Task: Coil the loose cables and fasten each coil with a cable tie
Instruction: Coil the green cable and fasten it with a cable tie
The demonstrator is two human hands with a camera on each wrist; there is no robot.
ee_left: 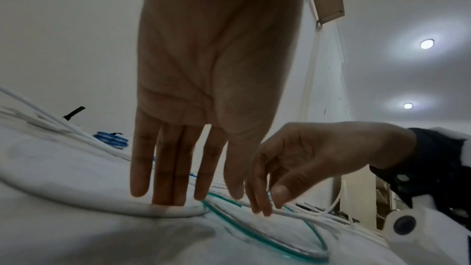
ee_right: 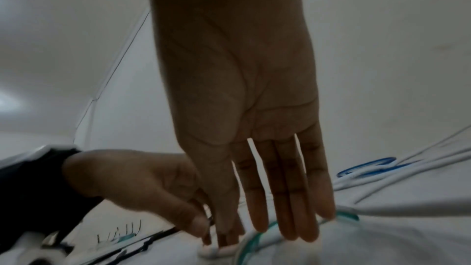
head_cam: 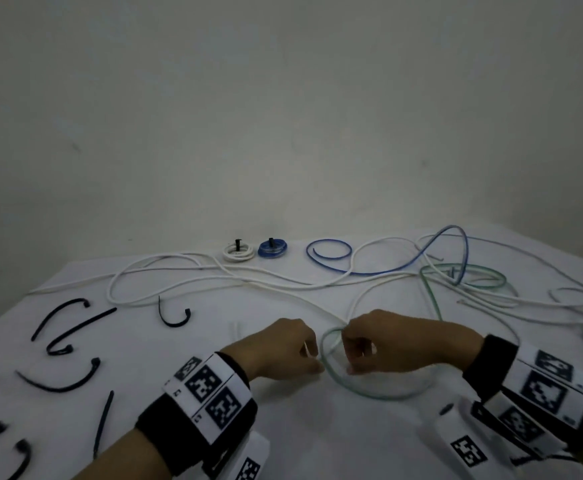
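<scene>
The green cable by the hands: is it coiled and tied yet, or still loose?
Loose. The green cable forms one open loop between the left hand and right hand, its tail trailing away; no tie is visible on it.

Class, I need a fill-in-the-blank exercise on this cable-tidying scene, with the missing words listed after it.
1. Both hands meet at a loop of the ____ cable.
2. Beside the tied white coil at the far edge lies a tied coil coloured ____.
3. The loose cable ties lying on the person's left are coloured ____.
4. The number of coils already tied is ____.

Missing words: green; blue; black; two
</scene>
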